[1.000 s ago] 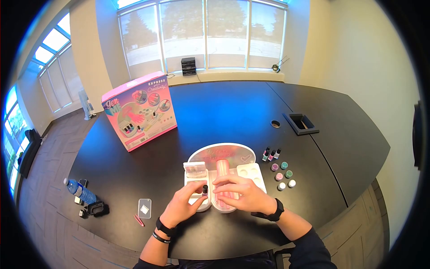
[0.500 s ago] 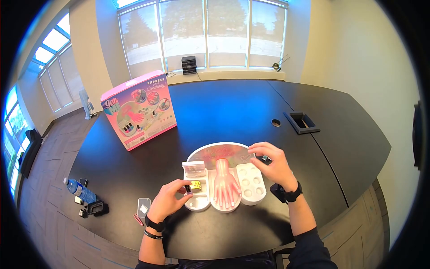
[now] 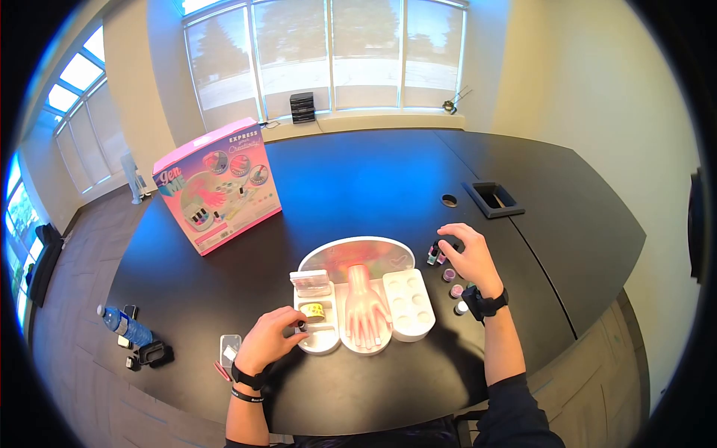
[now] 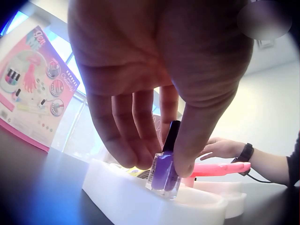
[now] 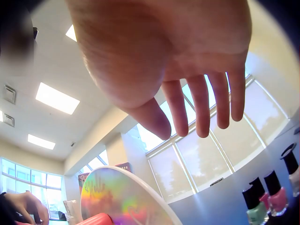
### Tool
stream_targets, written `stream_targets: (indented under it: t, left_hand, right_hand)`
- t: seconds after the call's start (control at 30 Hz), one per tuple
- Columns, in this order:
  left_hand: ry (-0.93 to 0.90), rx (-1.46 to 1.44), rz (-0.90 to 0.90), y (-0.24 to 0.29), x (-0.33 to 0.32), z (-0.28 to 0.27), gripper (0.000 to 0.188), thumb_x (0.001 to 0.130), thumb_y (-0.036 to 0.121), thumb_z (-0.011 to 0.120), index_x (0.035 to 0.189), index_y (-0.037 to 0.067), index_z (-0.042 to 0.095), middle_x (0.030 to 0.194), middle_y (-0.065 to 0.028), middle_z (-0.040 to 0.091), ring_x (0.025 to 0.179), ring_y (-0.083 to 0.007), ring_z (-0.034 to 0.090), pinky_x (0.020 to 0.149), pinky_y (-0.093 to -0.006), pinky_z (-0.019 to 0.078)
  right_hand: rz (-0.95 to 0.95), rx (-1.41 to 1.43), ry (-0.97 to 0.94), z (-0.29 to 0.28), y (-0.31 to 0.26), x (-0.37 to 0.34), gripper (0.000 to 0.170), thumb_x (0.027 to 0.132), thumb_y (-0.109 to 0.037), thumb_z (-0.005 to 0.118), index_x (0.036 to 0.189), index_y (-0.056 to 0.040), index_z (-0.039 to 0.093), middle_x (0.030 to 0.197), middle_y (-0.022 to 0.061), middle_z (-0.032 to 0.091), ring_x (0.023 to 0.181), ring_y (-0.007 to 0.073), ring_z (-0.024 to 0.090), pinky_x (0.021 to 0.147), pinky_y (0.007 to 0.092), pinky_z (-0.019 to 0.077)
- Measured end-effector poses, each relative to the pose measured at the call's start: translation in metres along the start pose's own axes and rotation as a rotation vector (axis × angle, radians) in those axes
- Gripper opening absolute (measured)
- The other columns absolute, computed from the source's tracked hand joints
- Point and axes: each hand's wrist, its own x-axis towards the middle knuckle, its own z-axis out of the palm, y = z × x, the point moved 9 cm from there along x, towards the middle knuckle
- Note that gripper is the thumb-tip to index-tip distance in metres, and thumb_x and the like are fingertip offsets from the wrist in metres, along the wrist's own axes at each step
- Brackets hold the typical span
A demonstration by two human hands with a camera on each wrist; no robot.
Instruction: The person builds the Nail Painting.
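From the head view, your left hand (image 3: 267, 341) grasps a small dark-capped nail polish bottle (image 3: 301, 326) at the left tray (image 3: 321, 344) of the white manicure station. A yellow roll (image 3: 314, 312) sits in that tray, just beyond your fingers. Between your two hands lie the pink model hand (image 3: 364, 312), palm down, and the right tray (image 3: 411, 302) with its round wells. Your right hand (image 3: 473, 261) is raised on the far side, released and holding nothing; it and its wrist partly hide the standing polish bottles (image 3: 434, 254) and the small pots (image 3: 449, 275) near it. To your left are a clear case (image 3: 230, 346), pink tweezers (image 3: 222, 371) and a water bottle (image 3: 123, 326); the pink "gen ME" box (image 3: 216, 188) stands farther back.

In the left wrist view, you pinch the bottle between thumb and fingers. Its polish is purple, its black cap leans slightly, and it is at the white tray's edge; you cannot tell whether its base touches.

In the right wrist view, your fingers are extended and spread, clear of the green bottle (image 5: 256, 209) and pink bottle (image 5: 277, 196) below. The iridescent backboard (image 5: 119, 197) rises on the other side.
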Motion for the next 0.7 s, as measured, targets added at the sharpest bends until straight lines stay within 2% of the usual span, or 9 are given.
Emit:
stream_targets:
  t: [0.03,0.27,0.33,0.37,0.43,0.47,0.53,0.7]
  left_hand:
    - [-0.003,-0.005,0.005,0.0,0.0,0.001,0.028,0.087,0.008,0.086,0.113,0.004,0.075,0.101,-0.0132,0.075,0.093,-0.0332,0.075,0.084,-0.0423,0.0603]
    - [-0.032,0.073,-0.009,-0.002,-0.001,0.005,0.025,0.087,0.011,0.086,0.109,0.007,0.077,0.102,-0.0103,0.075,0.1,-0.0334,0.071,0.09,-0.0445,0.0584]
    - [-0.033,0.084,-0.006,-0.001,-0.001,0.007,0.023,0.086,0.011,0.086,0.107,0.008,0.076,0.102,-0.0094,0.075,0.101,-0.0328,0.07,0.09,-0.0446,0.0579]
    - [-0.033,0.104,0.005,-0.001,-0.002,0.007,0.023,0.086,0.011,0.086,0.106,0.008,0.076,0.101,-0.0084,0.074,0.101,-0.0323,0.069,0.09,-0.0447,0.0579]
    - [-0.031,0.123,0.016,0.001,-0.001,0.008,0.022,0.086,0.011,0.086,0.105,0.008,0.076,0.101,-0.0074,0.074,0.101,-0.0317,0.069,0.09,-0.0447,0.0578]
    - [-0.022,0.134,0.025,0.003,-0.001,0.008,0.022,0.085,0.012,0.086,0.104,0.009,0.076,0.1,-0.0068,0.073,0.101,-0.0314,0.068,0.089,-0.0448,0.0579]
    - [-0.015,0.144,0.031,0.004,-0.002,0.008,0.022,0.085,0.012,0.086,0.104,0.009,0.075,0.1,-0.0061,0.073,0.1,-0.0311,0.068,0.089,-0.045,0.0579]
    - [-0.01,0.157,0.022,0.004,-0.002,0.008,0.023,0.085,0.012,0.086,0.104,0.009,0.075,0.103,-0.006,0.072,0.102,-0.031,0.067,0.089,-0.0449,0.0578]
  right_hand:
    - [-0.048,-0.073,0.006,-0.001,0.001,0.0,0.027,0.096,-0.013,0.076,0.12,-0.0024,0.079,0.125,0.0161,0.078,0.121,0.0366,0.072,0.108,0.0436,0.0555]
    - [0.006,-0.198,-0.037,0.009,0.034,-0.005,0.031,0.097,-0.013,0.071,0.126,-0.0045,0.077,0.13,0.0158,0.077,0.133,0.0392,0.066,0.115,0.0466,0.0518]
    - [0.007,-0.237,-0.117,0.019,0.048,-0.007,0.034,0.099,-0.017,0.071,0.131,-0.0072,0.076,0.141,0.0162,0.074,0.143,0.0414,0.06,0.125,0.0514,0.0442]
    - [0.007,-0.239,-0.116,0.02,0.048,-0.008,0.034,0.099,-0.017,0.071,0.131,-0.0072,0.076,0.141,0.0162,0.074,0.143,0.0414,0.06,0.125,0.0514,0.0442]
    - [0.097,-0.353,-0.162,0.028,0.056,-0.013,0.038,0.104,-0.026,0.069,0.139,-0.0116,0.075,0.152,0.0168,0.068,0.154,0.0443,0.05,0.132,0.059,0.0319]
    - [0.096,-0.353,-0.162,0.03,0.058,-0.013,0.038,0.104,-0.026,0.069,0.139,-0.0116,0.075,0.152,0.0168,0.068,0.154,0.0443,0.05,0.132,0.059,0.0319]
    - [0.144,-0.386,-0.202,0.038,0.067,-0.016,0.044,0.108,-0.038,0.065,0.145,-0.0154,0.074,0.157,0.0176,0.064,0.16,0.0452,0.042,0.134,0.0643,0.0229]
    - [0.165,-0.421,-0.26,0.049,0.069,-0.018,0.052,0.109,-0.048,0.061,0.149,-0.0157,0.072,0.16,0.0184,0.061,0.161,0.0461,0.039,0.135,0.0651,0.019]
